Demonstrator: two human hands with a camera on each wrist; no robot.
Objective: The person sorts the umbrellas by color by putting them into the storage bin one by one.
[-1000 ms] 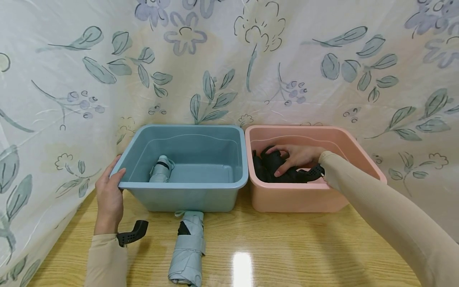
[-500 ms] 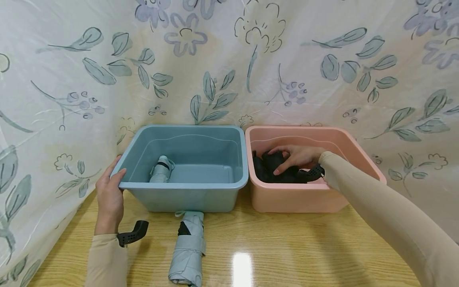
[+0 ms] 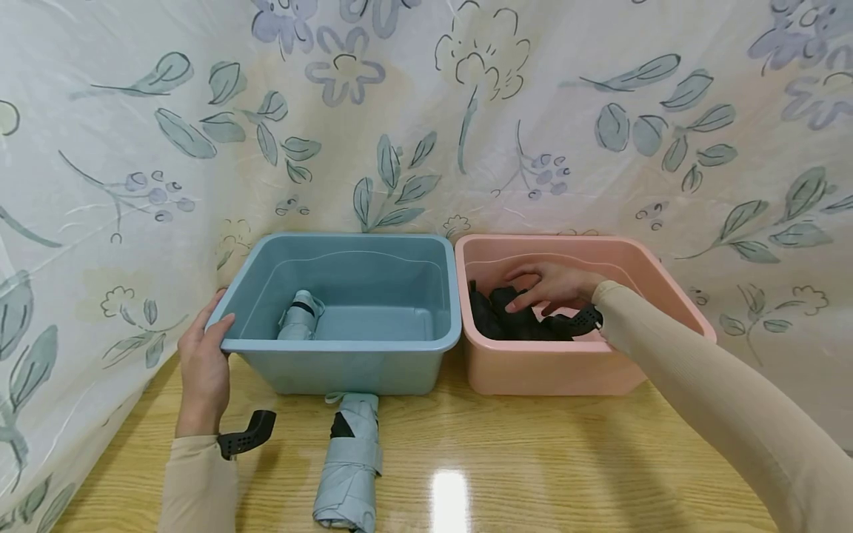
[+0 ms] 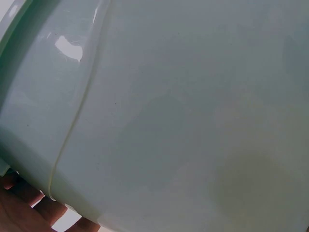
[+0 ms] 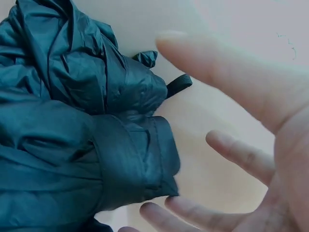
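My left hand point(image 3: 203, 363) grips the left rim of the blue bin point(image 3: 340, 345), thumb over the top; the left wrist view shows only its fingers point(image 4: 29, 208) at the bin's edge. Inside the pink bin point(image 3: 553, 370), my right hand point(image 3: 553, 285) is spread just over black folded umbrellas point(image 3: 520, 324). In the right wrist view, its thumb and fingers stand apart from one umbrella's strapped end point(image 5: 128, 159), with nothing between them. A light blue folded umbrella point(image 3: 298, 320) lies in the blue bin's left part. Another light blue umbrella point(image 3: 349, 466) rests on the table before that bin.
Both bins stand side by side on the wooden table point(image 3: 533, 459), against a floral cloth point(image 3: 566, 111) at the back. That cloth also borders the table on the left. Black camera mounts point(image 3: 248, 435) sit at both wrists.
My right hand has let go of a black umbrella and lifted slightly, its fingers opening. That umbrella now lies lower among the dark ones. The left hand has kept its place on the rim.
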